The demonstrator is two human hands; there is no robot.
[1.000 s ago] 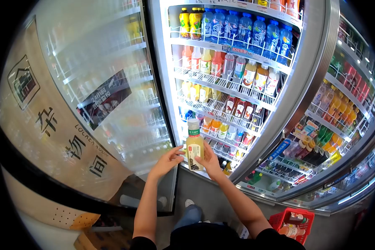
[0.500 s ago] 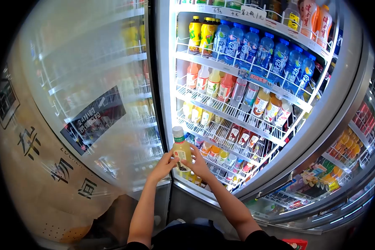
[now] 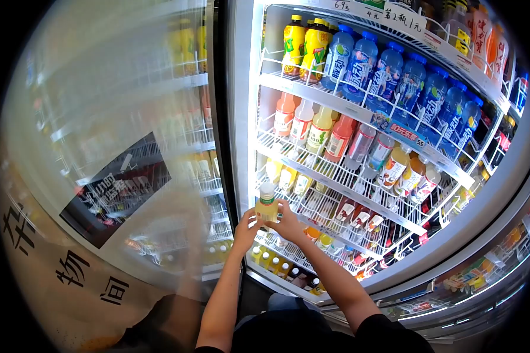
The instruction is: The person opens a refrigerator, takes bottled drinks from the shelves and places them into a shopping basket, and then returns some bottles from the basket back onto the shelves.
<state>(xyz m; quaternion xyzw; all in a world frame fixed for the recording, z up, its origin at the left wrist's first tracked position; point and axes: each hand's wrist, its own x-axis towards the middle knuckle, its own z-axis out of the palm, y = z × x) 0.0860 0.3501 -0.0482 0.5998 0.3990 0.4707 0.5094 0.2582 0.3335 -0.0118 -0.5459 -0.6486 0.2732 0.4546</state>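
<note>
The left hand and right hand grip a pale yellow bottle from either side — fingers closed round its lower half. It is upright, cap up, in front of the cooler's shelves, near their left edge. Yellow bottles stand at an upper shelf's left end — blue bottles fill it rightward.

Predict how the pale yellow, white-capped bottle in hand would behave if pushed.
The pale yellow bottle looks filled below its green band, so it's probably fairly heavy. Its narrow body suggests a high push might tip it. Its rounded sides would likely let it roll.
</note>
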